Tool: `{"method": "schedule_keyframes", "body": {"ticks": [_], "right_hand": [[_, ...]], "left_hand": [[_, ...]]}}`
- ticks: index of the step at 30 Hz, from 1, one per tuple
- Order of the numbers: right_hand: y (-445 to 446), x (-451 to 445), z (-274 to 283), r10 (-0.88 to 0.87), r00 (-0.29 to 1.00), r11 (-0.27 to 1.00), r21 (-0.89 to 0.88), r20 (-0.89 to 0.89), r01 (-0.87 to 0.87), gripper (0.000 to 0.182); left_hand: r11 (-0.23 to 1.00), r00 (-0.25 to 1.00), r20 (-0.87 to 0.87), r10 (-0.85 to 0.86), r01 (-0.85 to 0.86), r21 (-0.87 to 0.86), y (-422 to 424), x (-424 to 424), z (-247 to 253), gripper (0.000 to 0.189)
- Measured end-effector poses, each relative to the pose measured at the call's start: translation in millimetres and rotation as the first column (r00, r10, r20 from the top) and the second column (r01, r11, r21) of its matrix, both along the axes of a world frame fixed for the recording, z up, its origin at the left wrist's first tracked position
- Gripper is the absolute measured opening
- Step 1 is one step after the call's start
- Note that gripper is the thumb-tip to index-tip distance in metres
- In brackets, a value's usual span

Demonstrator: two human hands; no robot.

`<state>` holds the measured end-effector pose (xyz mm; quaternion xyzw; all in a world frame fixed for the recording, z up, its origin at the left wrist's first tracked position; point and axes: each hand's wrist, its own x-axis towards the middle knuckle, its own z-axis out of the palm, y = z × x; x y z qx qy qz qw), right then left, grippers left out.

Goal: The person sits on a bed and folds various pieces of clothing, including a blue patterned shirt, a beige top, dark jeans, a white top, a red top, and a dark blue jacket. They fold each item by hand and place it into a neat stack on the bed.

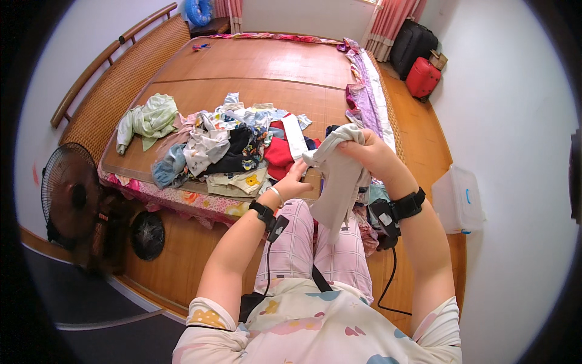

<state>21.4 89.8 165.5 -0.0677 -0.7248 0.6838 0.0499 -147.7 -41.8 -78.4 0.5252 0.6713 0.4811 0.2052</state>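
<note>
From my right hand [375, 157] hangs a light grey cloth garment [336, 182], pinched at its top edge between thumb and fingers. My left hand [293, 182] is just left of the garment, fingers apart, with nothing visibly held. Beyond it lies a heap of clothes on the bed: a white folded strip of cloth [294, 136], a red garment [278, 152], black printed clothing [234, 148], a white garment [207, 148] and a cream piece with a yellow bear print [238, 183]. A pale green garment [154, 118] sits at the heap's left.
The bed's woven mat [254, 59] spreads before me, with crumpled purple bedding [366, 100] along its right edge. A standing fan [72, 195] is at the left. On the right floor stand a clear plastic bin [457, 200], a red suitcase [423, 78] and a black suitcase [413, 48].
</note>
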Motion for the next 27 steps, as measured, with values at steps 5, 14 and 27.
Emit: {"method": "schedule_keyframes", "body": {"ticks": [5, 14, 27], "right_hand": [[31.4, 20.0, 0.6, -0.138, 0.989, 0.99, -0.02, -0.046, 0.137, 0.019], [107.8, 57.0, -15.1, -0.44, 0.86, 0.78, 0.365, -0.257, 0.508, 0.018], [41.7, 167.5, -168.3, -0.186, 0.939, 0.519, 0.783, -0.289, 0.344, 0.031]], "left_hand": [[0.975, 0.821, 0.55, -0.156, 0.217, -0.047, 29.5, 24.8, 31.5, 0.039], [0.957, 0.898, 0.412, 0.153, -0.239, 0.165, -21.5, -54.2, 94.3, 0.009], [0.998, 0.915, -0.399, 0.052, -0.059, -0.006, -150.7, 40.9, 57.2, 0.027]]}}
